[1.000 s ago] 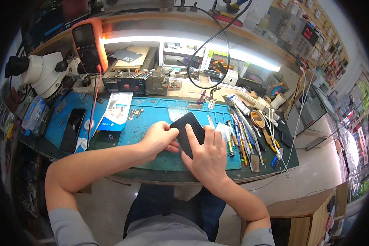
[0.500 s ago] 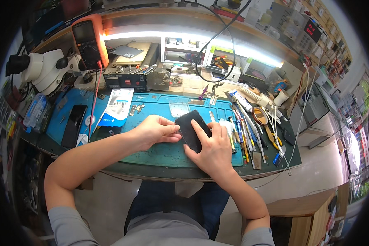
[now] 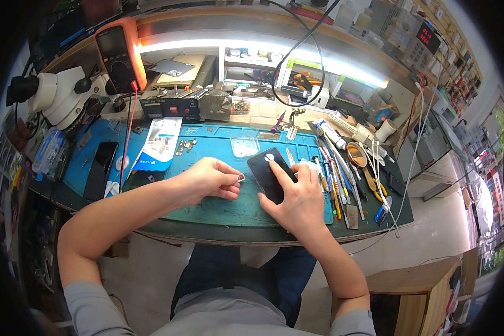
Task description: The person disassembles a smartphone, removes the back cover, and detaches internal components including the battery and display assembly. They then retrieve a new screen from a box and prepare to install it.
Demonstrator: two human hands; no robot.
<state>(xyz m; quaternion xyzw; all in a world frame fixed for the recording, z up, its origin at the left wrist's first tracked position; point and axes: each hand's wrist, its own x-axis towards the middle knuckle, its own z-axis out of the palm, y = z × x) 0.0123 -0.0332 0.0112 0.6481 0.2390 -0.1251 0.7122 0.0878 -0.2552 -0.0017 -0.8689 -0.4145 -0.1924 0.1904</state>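
Observation:
Between thumb and fingertips, my left hand (image 3: 215,179) pinches a small pale, frame-like piece that looks like a SIM card tray (image 3: 241,177). It is held just left of a black smartphone (image 3: 264,168), apart from it. My right hand (image 3: 299,196) grips that phone, with the index finger lying on its dark face and the thumb along the near edge. A bright round spot shows near the phone's far end. Beneath both hands lies a blue work mat (image 3: 207,211). Beyond the phone sits a small clear plastic tray (image 3: 245,147).
Pens, tweezers and screwdrivers (image 3: 336,182) crowd the right side. Another black phone (image 3: 101,171) and a white-and-blue packet (image 3: 158,143) lie at left. An orange multimeter (image 3: 120,59) stands behind, beside a microscope (image 3: 61,95). A black cable loop (image 3: 274,84) hangs over the back.
My left hand has drawn away leftward from the phone's edge, and the small tray now shows in its fingers. My right hand and the phone have shifted slightly right.

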